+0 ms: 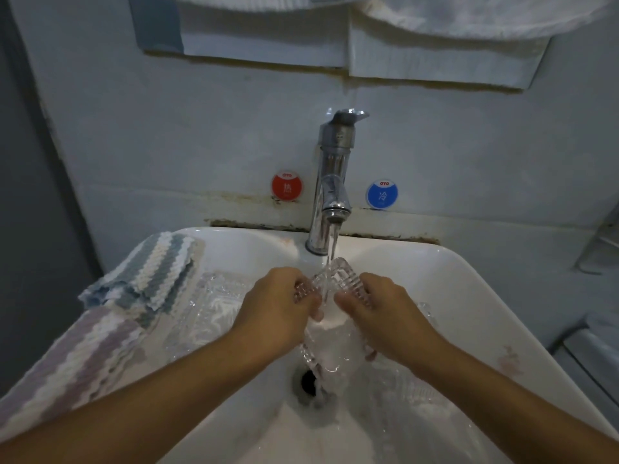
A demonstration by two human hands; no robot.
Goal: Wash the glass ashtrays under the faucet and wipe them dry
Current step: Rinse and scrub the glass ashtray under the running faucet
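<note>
Glass ashtray (330, 316) held tilted on edge over the white sink (469, 296), gripped by left hand (278, 308) and right hand (375, 311) on opposite ribbed sides, directly under the water stream from the chrome faucet (331, 182). Second glass ashtray (207, 306) resting at basin left, beside striped cloths (140, 279) draped over the rim. Red sticker (286, 186) and blue sticker (382, 194) flanking the faucet on the wall.

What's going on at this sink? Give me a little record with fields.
held: ashtray, gripped by left hand and right hand
water: running from faucet onto the ashtray
waiting: another ashtray at the sink's left side
cloths: striped cloth and a second cloth on the left rim
stickers: red, blue
</note>
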